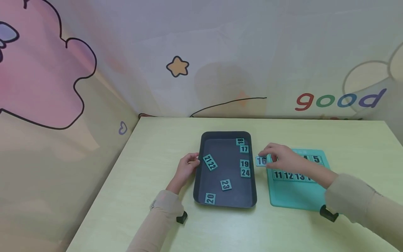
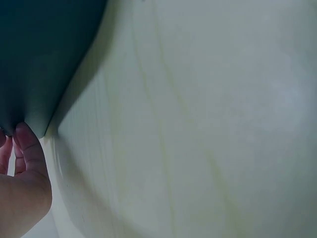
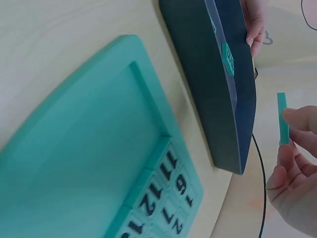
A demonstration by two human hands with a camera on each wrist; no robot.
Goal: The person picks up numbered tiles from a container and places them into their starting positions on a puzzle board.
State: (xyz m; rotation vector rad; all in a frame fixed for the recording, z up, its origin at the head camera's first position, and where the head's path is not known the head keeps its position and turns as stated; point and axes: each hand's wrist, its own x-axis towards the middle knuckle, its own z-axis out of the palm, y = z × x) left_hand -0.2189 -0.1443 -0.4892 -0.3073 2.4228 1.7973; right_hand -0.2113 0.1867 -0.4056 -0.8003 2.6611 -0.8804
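My right hand (image 1: 284, 159) pinches a teal number tile (image 1: 261, 161) marked 16 between thumb and fingers, above the gap between tray and board. In the right wrist view the tile (image 3: 283, 118) shows edge-on. Beneath that hand lies a teal number board (image 1: 292, 194) with rows of tiles in its upper part; the hand and forearm hide some of them. On the left, a dark tray (image 1: 207, 140) holds several loose tiles, among them 17 (image 1: 244, 149), 23 (image 1: 226, 184) and 20 (image 1: 210, 198). My left hand (image 1: 185, 169) grips the tray's left rim with thumb and fingers.
Both tray and board lie on a pale wood-look table (image 1: 157, 140). A printed backdrop (image 1: 220, 45) rises behind its far edge. Dark wrist devices (image 1: 182, 217) show at both sleeves.
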